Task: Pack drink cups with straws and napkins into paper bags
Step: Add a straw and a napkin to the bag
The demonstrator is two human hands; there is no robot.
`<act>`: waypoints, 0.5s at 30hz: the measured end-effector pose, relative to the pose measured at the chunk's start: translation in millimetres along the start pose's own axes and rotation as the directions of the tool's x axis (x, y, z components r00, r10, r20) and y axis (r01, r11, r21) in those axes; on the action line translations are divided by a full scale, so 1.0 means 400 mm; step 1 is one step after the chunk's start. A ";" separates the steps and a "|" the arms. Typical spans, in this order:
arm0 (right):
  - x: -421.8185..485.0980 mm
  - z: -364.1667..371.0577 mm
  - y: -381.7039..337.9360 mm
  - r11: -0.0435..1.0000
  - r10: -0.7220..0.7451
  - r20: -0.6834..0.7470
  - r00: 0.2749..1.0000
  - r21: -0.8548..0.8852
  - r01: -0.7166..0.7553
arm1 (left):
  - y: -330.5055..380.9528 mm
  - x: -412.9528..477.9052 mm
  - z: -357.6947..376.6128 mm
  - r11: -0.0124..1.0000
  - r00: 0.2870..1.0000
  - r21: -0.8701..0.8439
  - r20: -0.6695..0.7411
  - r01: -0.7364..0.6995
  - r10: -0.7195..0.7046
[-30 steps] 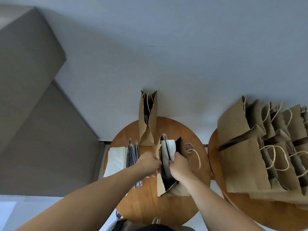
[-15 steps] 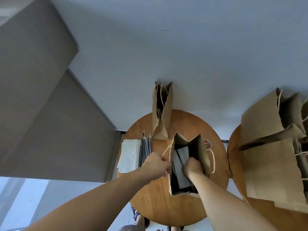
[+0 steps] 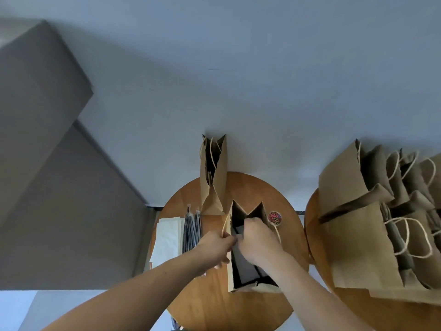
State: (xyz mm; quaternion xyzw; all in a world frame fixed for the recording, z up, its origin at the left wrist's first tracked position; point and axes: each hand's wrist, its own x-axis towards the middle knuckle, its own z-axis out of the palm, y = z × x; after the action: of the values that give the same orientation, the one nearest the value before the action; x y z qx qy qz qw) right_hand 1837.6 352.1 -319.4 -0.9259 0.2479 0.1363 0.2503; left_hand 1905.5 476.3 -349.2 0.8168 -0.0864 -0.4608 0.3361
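Round wooden desk (image 3: 214, 306): open brown paper bag (image 3: 248, 288) runs 6-to-12 o'clock, mouth at 12; left hand (image 3: 214, 244) pinches its rim, right hand (image 3: 257, 237) curled, hold unclear.

Left hand (image 3: 214, 244) gripping rim of paper bag (image 3: 248, 288), right hand (image 3: 259, 238) at its mouth, round table (image 3: 214, 306)

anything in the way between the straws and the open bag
Nothing stands on the table between the straws and the open bag. The left hand grips the bag's left rim over that gap, and the right hand sits over the bag's mouth, partly covering the opening.
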 end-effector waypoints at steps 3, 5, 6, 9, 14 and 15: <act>-0.068 -0.130 -0.006 0.963 -0.234 -0.430 0.872 0.019 0.268 | 0.003 -0.003 -0.008 1.000 0.997 -0.002 0.073 -0.018 0.018; -0.088 -0.185 0.024 0.952 -0.188 -0.623 0.759 0.074 0.296 | 0.004 -0.004 -0.010 1.000 0.995 0.030 0.101 0.001 -0.004; -0.088 -0.195 0.048 0.960 -0.102 -0.617 0.780 0.145 0.241 | 0.005 -0.004 -0.008 0.999 0.994 0.050 0.102 0.021 -0.026; -0.064 -0.146 0.126 0.971 0.167 -0.175 0.970 0.201 -0.131 | 0.012 -0.007 0.004 0.994 0.990 0.070 0.110 0.078 -0.086; -0.063 -0.002 0.170 0.780 0.243 0.374 0.895 0.474 -0.409 | 0.033 -0.002 0.027 0.996 0.983 0.046 0.163 0.076 -0.083; -0.063 0.013 0.166 0.746 0.229 0.405 0.885 0.511 -0.427 | 0.038 -0.003 0.032 0.997 0.982 0.035 0.174 0.071 -0.076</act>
State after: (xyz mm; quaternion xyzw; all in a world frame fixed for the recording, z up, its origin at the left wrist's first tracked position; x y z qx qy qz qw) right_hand 1780.9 315.0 -340.6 -0.7091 0.3953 0.2417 0.5315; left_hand 1897.0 459.1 -343.2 0.7804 -0.0920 -0.5418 0.2982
